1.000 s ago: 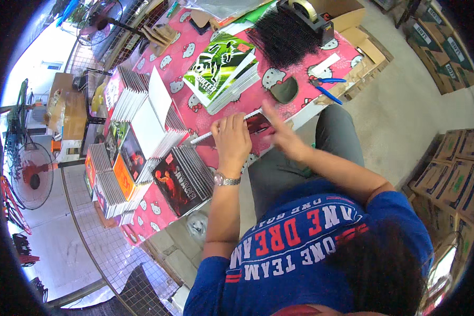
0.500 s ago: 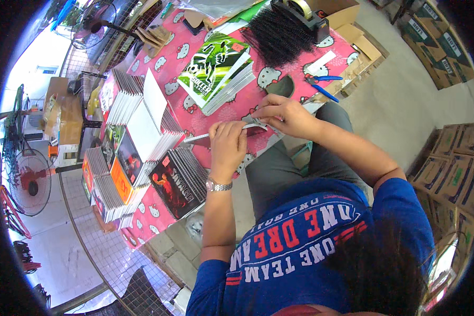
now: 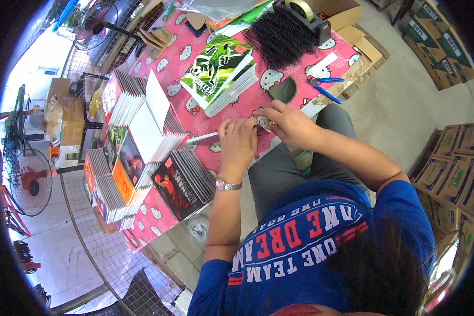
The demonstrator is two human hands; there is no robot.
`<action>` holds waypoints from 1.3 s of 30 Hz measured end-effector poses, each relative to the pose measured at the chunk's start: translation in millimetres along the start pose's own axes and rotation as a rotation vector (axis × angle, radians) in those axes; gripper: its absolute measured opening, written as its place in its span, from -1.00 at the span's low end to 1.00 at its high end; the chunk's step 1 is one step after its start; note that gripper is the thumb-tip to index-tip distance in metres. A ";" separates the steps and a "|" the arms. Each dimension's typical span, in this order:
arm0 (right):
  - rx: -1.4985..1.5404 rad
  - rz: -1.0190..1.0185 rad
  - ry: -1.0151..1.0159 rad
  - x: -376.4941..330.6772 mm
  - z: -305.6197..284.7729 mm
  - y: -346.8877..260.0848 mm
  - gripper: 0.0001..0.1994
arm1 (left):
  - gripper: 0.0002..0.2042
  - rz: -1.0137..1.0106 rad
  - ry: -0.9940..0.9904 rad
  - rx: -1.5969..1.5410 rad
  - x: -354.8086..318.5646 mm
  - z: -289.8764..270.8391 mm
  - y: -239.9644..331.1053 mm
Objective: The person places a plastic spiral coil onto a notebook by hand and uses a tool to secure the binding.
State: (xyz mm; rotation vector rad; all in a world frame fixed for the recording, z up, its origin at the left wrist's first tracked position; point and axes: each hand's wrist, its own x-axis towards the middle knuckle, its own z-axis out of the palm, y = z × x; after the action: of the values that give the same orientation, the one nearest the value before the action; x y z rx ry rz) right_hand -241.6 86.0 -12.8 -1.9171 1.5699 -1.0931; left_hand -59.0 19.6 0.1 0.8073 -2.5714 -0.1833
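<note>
- Left hand grips a thin booklet, fingers across its edge; right hand pinches a pale ribbed piece at the booklet's half-past-two end.
- The booklet is at the near side of the pink table, six o'clock from the green stack.
- Too hard a pull could bend that end; a loose left grip could let the booklet twist.
- Its long axis runs half past eight to half past two; cover direction unclear.
</note>
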 end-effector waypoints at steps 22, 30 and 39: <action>1.001 0.184 -0.725 35.6 -33.5 46.2 -0.53 | -0.75 -0.173 -0.082 -0.007 -26.6 -2.7 -0.4; 0.944 0.220 -0.642 28.2 -32.1 47.5 -0.51 | -0.70 -0.081 -0.091 -0.054 -23.6 -7.6 10.9; 1.060 0.082 -0.803 33.9 -25.5 41.7 -0.50 | -0.58 -0.123 -0.070 -0.142 -26.0 -4.3 8.7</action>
State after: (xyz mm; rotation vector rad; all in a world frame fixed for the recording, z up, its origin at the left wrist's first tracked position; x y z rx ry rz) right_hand -285.6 46.4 -18.4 -1.2374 0.4343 -0.7092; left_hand -42.5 41.6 -3.4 0.9196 -2.5397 -0.4338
